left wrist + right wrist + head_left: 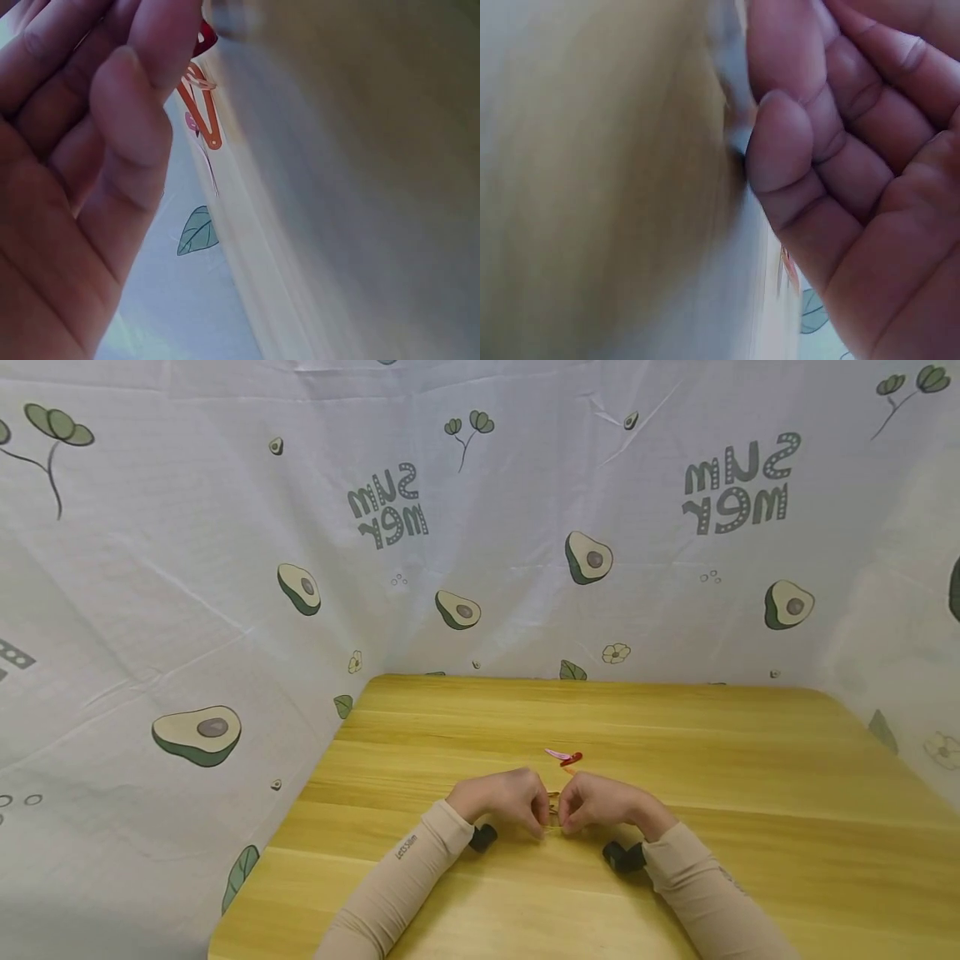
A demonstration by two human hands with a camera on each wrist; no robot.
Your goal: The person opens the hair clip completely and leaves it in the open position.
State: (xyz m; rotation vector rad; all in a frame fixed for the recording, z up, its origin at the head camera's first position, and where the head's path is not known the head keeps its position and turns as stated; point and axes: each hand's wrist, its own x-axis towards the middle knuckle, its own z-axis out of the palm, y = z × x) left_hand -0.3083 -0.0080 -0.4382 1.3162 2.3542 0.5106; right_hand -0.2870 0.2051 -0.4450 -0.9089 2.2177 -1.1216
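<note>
Both hands are close together over the table, fingertips pointing down. My left hand (517, 797) pinches with thumb and forefinger at one end of a thin yellowish hair clip (553, 828). At its other end my right hand (596, 802) pinches likewise; the fingers hide most of it. Between the hands, small brownish clips (553, 810) show on the table. Just beyond lie a pink hair clip (557, 754), a red hair clip (572, 759) and an orange snap clip (214, 120). In the right wrist view, whatever sits at the fingertips is blurred.
The wooden table (675, 735) reaches back to a white cloth (525, 485) printed with avocados, which hangs behind and at the sides. Dark wrist cameras (624, 857) sit beneath both wrists, close to the tabletop.
</note>
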